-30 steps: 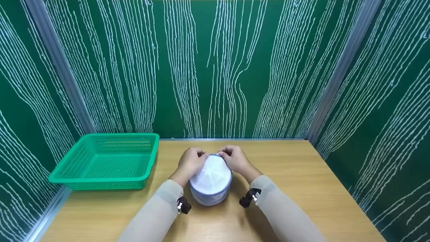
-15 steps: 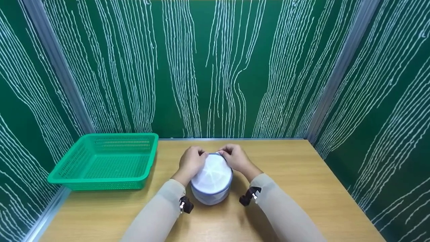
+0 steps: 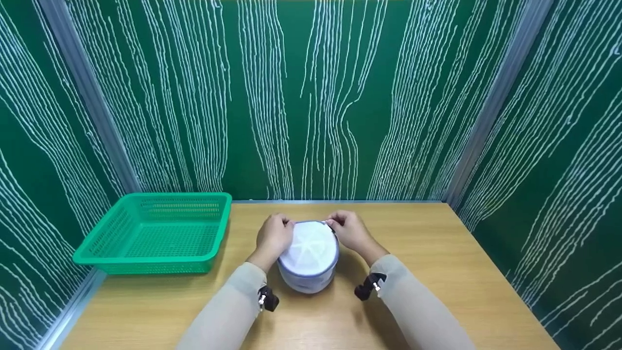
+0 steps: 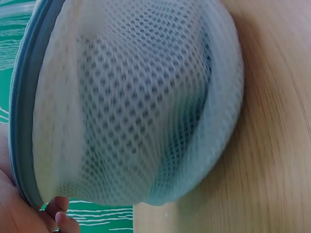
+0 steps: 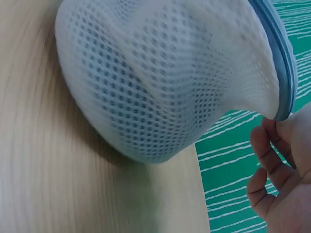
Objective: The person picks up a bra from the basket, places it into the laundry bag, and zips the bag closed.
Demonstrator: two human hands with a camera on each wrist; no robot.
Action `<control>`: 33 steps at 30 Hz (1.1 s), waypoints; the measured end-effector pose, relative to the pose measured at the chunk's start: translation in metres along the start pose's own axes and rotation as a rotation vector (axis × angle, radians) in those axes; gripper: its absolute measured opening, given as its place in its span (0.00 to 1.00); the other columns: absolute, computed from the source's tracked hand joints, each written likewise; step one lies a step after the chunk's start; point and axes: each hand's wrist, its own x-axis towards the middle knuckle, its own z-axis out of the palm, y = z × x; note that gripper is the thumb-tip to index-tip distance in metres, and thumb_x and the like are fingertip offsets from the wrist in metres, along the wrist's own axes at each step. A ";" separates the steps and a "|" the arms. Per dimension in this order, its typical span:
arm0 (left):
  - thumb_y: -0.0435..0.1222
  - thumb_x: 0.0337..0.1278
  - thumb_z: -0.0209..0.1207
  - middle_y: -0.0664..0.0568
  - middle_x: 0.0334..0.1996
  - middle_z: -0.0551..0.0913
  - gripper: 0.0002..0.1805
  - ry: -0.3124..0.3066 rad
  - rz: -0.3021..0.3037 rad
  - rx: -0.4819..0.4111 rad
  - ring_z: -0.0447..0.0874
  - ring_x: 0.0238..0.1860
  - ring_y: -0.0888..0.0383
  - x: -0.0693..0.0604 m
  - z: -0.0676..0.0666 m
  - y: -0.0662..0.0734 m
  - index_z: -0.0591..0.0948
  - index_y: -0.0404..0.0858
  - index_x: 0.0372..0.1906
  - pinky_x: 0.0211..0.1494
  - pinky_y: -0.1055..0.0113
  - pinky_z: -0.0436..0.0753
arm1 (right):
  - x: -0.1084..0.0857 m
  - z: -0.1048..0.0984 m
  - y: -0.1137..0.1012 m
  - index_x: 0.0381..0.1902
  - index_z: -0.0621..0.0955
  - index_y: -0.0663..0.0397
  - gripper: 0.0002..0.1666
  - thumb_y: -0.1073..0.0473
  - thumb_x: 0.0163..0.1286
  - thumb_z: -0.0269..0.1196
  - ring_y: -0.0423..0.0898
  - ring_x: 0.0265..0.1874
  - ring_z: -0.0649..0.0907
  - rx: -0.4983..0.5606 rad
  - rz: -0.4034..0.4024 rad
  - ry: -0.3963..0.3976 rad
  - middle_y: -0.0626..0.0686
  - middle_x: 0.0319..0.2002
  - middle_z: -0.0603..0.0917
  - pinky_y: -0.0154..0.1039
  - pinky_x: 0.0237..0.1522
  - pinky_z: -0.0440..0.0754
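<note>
A round white mesh laundry bag point(image 3: 311, 248) with a blue-grey zipper rim stands on the table between my hands. Its pale lid faces up, and the mesh side wall point(image 4: 131, 97) bulges softly in the left wrist view. My left hand point(image 3: 274, 238) grips the rim at the far left of the lid, thumb on top. At the far right of the rim, my right hand point(image 3: 349, 231) pinches the edge near a small dark gap, probably at the zipper point(image 5: 279, 63). The remaining fingers point(image 5: 265, 155) of that hand are loosely bent. The bag's inside is hidden from the head view.
A green perforated plastic basket point(image 3: 167, 240) stands at the left of the wooden table point(image 3: 413, 272). Green panels point(image 3: 320, 97) with white wavy lines close off the back and both sides, with grey posts at the corners.
My right hand has shifted a little to the right along the rim, and the space between my hands is wider. The left hand still holds the rim in nearly the same place.
</note>
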 end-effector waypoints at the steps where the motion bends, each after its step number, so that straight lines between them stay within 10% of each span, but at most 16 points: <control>1: 0.44 0.90 0.58 0.46 0.57 0.89 0.16 0.004 -0.008 0.000 0.87 0.58 0.48 0.000 0.001 -0.001 0.88 0.40 0.62 0.70 0.48 0.88 | -0.001 -0.001 0.001 0.44 0.91 0.58 0.07 0.67 0.84 0.67 0.46 0.44 0.88 -0.003 0.007 -0.004 0.54 0.43 0.94 0.42 0.51 0.90; 20: 0.45 0.86 0.62 0.47 0.57 0.92 0.14 0.058 0.025 -0.030 0.89 0.60 0.48 0.006 0.000 -0.021 0.91 0.42 0.59 0.72 0.46 0.87 | -0.007 -0.007 0.003 0.44 0.95 0.51 0.05 0.65 0.80 0.73 0.47 0.45 0.91 -0.104 -0.054 -0.046 0.50 0.42 0.96 0.45 0.50 0.93; 28: 0.47 0.88 0.60 0.42 0.68 0.87 0.20 0.016 0.110 0.013 0.83 0.74 0.41 0.003 -0.024 -0.027 0.89 0.38 0.66 0.81 0.42 0.80 | -0.005 -0.010 -0.001 0.52 0.96 0.49 0.08 0.58 0.82 0.72 0.49 0.49 0.92 -0.183 -0.057 -0.086 0.52 0.51 0.97 0.48 0.51 0.93; 33: 0.46 0.88 0.60 0.41 0.73 0.84 0.19 0.020 0.188 0.083 0.78 0.79 0.40 0.001 -0.043 -0.032 0.90 0.40 0.66 0.86 0.39 0.75 | -0.007 -0.017 0.000 0.60 0.92 0.52 0.14 0.54 0.85 0.69 0.58 0.65 0.90 -0.284 -0.063 -0.078 0.57 0.62 0.93 0.58 0.70 0.88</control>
